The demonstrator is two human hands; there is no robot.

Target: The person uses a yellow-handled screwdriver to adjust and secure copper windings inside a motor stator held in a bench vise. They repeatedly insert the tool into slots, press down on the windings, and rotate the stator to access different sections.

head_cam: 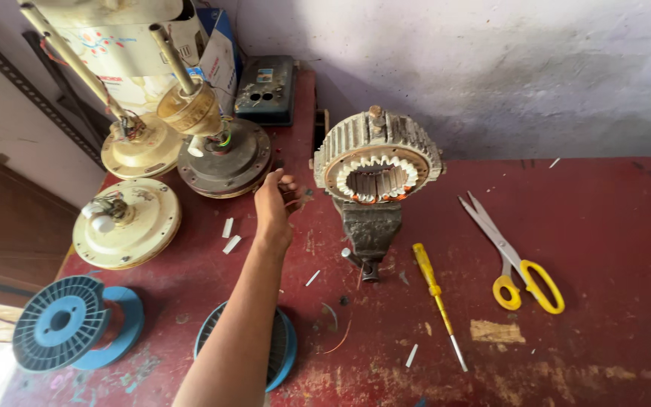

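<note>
Soft daylight fills the scene, strongest at the lower left corner, which is blown out to white. Shadows under the scissors (518, 260) and screwdriver (437, 301) are faint (short, soft-edged). Wide-angle bending shows at the edges; focus is sharp throughout.

A single head-worn camera looks steeply down from close above onto the worn red wooden workbench (582, 226) (no second view), facing the grey plastered wall (491, 68) behind it.
</note>
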